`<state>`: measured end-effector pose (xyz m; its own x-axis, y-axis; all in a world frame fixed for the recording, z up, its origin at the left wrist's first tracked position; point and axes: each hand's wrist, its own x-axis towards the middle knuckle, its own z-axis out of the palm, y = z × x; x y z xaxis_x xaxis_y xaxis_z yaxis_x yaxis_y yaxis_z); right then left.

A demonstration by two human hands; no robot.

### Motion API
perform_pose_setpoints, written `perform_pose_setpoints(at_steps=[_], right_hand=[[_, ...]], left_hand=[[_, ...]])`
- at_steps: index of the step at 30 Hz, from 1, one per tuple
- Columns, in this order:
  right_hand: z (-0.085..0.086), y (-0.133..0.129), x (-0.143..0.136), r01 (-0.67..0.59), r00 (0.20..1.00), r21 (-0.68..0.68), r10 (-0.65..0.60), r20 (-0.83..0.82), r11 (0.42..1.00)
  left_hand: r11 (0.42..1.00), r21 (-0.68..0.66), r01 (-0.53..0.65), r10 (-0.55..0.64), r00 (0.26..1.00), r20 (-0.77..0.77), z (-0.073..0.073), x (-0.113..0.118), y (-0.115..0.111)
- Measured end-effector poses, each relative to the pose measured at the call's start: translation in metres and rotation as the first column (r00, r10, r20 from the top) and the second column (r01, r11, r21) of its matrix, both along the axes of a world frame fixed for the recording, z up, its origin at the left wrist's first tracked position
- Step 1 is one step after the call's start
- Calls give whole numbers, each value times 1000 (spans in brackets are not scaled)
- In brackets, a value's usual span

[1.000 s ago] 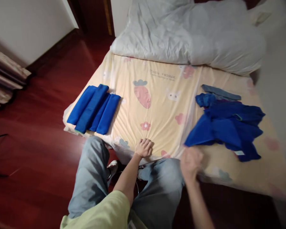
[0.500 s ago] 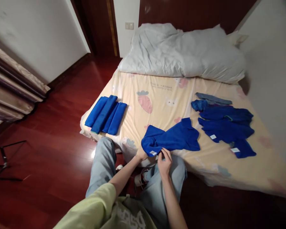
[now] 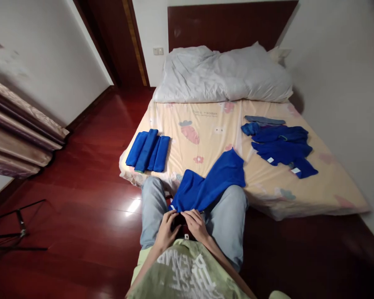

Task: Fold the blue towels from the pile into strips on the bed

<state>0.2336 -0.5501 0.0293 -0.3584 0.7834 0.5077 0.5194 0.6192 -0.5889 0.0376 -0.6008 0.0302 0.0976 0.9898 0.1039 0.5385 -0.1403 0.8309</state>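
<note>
Gripping the near edge of a blue towel [image 3: 210, 185], my left hand [image 3: 167, 226] and right hand [image 3: 197, 224] have fingers closed on it; it drapes from my lap onto the bed [image 3: 268, 195], between folded towels [image 3: 148, 150] and a loose pile [image 3: 279, 143].

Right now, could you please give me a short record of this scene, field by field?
left hand: gripping the near edge of the blue cloth towel
right hand: gripping the same edge
towel position: draped from the lap onto the bed's pale yellow cartoon-print sheet
folded blue towels: four side by side, bed's left corner
unfolded blue towels: loose heap, right side
grey-white duvet: bunched at the headboard
</note>
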Motion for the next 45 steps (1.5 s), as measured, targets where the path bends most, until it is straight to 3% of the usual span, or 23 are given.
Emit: perform_pose_setpoints(at_steps=[5,11,15,19,22,26,29,33,35,38,40,41,43,45], right_hand=[[9,-12,9,59,998,22,-58,-6,998],[8,-19,10,43,999,20,-42,-12,999],[12,-15,3,48,999,95,-48,-4,994],[13,-8,3,82,996,194,-84,4,978],[9,-1,11,101,994,189,-109,29,977],[4,11,33,222,974,136,-226,11,966],[5,21,56,380,925,76,-381,-1,922],[10,37,88,584,812,42,-583,-37,811],[14,47,107,641,767,51,-638,-62,766],[23,59,138,738,674,54,-731,-104,673],[32,62,156,796,604,53,-785,-135,603],[36,62,161,797,602,51,-787,-137,601],[45,58,162,727,686,34,-721,-97,686],[48,53,149,581,813,-20,-582,-11,813]], left_hand=[[996,55,75,-73,997,-25,0,7,13],[974,132,186,-170,978,-123,0,8,20],[982,148,117,-104,991,-89,2,4,22],[965,253,74,-56,995,-78,10,-4,19],[934,349,80,-56,995,-77,15,-9,13],[909,411,77,-44,995,-88,19,-16,6],[915,397,71,-19,991,-133,25,-24,5],[949,273,157,-101,972,-211,41,-39,5],[944,285,164,-90,962,-257,50,-46,4],[886,459,71,77,952,-295,65,-56,6],[802,591,-84,252,945,-207,78,-65,10],[755,632,-174,328,935,-135,85,-70,12],[671,662,-335,432,902,19,100,-79,18],[633,650,-420,474,874,102,115,-84,24]])
